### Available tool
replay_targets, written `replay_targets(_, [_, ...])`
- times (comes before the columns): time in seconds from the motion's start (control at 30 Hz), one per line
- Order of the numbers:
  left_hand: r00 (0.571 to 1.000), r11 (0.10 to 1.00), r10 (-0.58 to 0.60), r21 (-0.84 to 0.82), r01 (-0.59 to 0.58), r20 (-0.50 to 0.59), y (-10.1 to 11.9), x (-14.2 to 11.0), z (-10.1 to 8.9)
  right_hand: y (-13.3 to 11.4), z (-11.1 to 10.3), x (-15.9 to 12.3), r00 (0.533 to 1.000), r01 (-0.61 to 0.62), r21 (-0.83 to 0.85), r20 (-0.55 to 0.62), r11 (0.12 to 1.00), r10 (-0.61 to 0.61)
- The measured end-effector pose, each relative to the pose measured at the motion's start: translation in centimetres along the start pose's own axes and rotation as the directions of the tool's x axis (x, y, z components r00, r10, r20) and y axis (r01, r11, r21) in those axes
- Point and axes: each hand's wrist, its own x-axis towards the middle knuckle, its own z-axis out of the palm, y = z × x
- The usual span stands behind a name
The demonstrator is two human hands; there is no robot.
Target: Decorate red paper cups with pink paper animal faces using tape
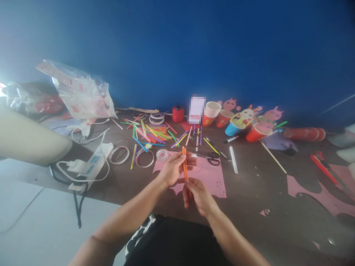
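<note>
A small bundle of orange drinking straws (185, 168) stands nearly upright between my two hands. My left hand (173, 168) pinches it near the upper end, with the thumb across the front and the fingers behind. Lower down, my right hand (196, 192) closes its thumb and fingers around the bottom end. Beneath both hands lies a sheet of pink paper (213, 177) with cut edges. Black-handled scissors (213, 159) rest on its upper right part, and a roll of clear tape (162, 154) sits at its upper left corner.
Loose coloured straws (152, 133) are heaped behind my hands. Paper cups with pink cutouts (257, 131) stand back right, near stacked cups (212, 111). A power strip (93, 166) with cables and a tape roll (119, 155) lie left. A red cutter (325, 171) lies right.
</note>
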Motion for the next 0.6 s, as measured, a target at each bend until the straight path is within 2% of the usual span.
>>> replay_targets(0.6, [0.999,0.999,-0.029,0.029,0.029,0.025,-0.05,-0.06,-0.08,-0.17,-0.27,0.01,1.000,-0.023,-0.034,-0.006,0.999,0.023])
